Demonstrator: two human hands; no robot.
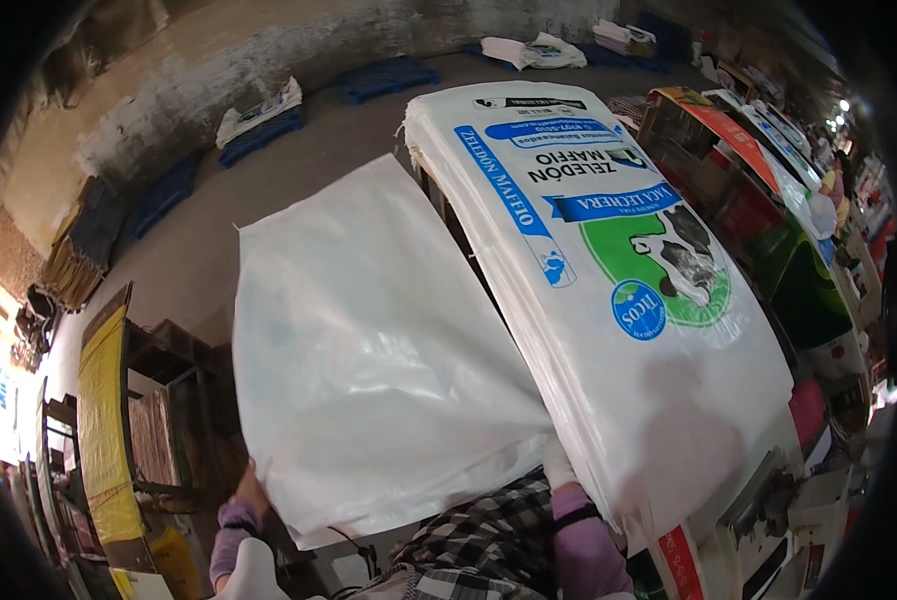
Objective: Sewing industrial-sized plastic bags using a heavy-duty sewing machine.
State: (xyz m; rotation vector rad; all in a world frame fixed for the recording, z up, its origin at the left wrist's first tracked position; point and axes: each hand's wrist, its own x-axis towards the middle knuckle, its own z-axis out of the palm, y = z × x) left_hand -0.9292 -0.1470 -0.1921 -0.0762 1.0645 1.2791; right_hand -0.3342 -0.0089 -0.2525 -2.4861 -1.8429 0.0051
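Note:
A blank white woven sack [369, 340] hangs spread out before me, left of a tall stack of printed sacks [669, 390]. My left hand [252, 492] grips its lower left edge, the fingertips partly hidden behind it. At its lower right corner, my right hand [559, 466], which looks white-gloved, is closed on the sack close beside the stack; most of its fingers are hidden. The stack's top sack bears a cow picture, a green circle and blue bands, and my shadow falls on its near end.
Blue pallets [387, 78] lie along the far wall, some with folded white sacks [534, 51] on them. To the left stands a rack with a yellow-wrapped panel [107, 420]. Further stacks with an orange-edged sack [719, 125] and other goods line the right side.

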